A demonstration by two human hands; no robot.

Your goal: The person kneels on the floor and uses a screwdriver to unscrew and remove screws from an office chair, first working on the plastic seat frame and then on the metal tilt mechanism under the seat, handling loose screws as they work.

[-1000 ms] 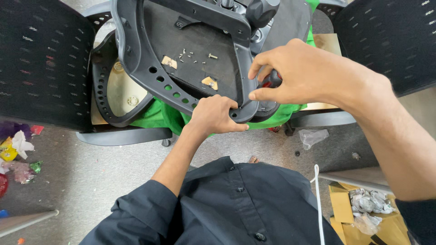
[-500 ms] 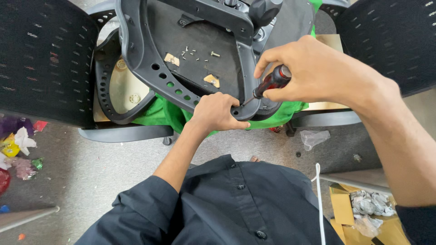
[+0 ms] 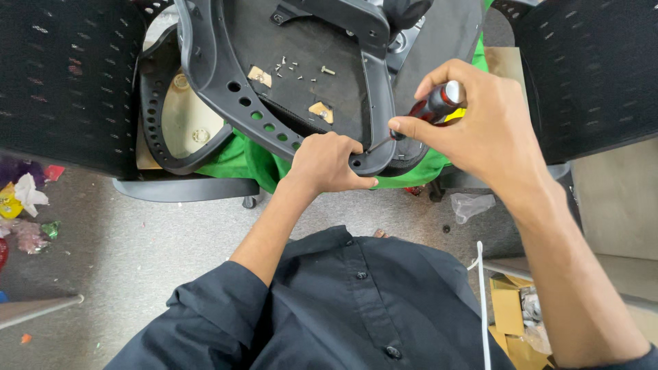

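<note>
The upturned dark grey plastic chair seat frame [image 3: 288,75] serves as a shallow tray: loose small screws [image 3: 291,67] and one bolt lie on its black inner panel, with two tan patches nearby on that panel. The left hand [image 3: 325,163] is clamped on the near rim of the seat frame, fingers curled over the edge. The right hand [image 3: 480,130], just right of the frame's near corner, is closed around a screwdriver [image 3: 428,109] with a red and black handle, whose thin shaft slants down to the rim beside the left hand's fingers. Under the seat frame lies a green cloth [image 3: 240,161], and left of the frame, partly beneath it, a second ringed plastic shell [image 3: 164,130] with a row of holes rests on cardboard. Black mesh chair backs [image 3: 62,82] flank the frame on both sides. On the grey floor well left of the frame lie crumpled colourful wrappers [image 3: 20,199]; just below the frame's right corner lies a clear plastic bag [image 3: 469,204], and farther down to the right are cardboard pieces [image 3: 507,312].
</note>
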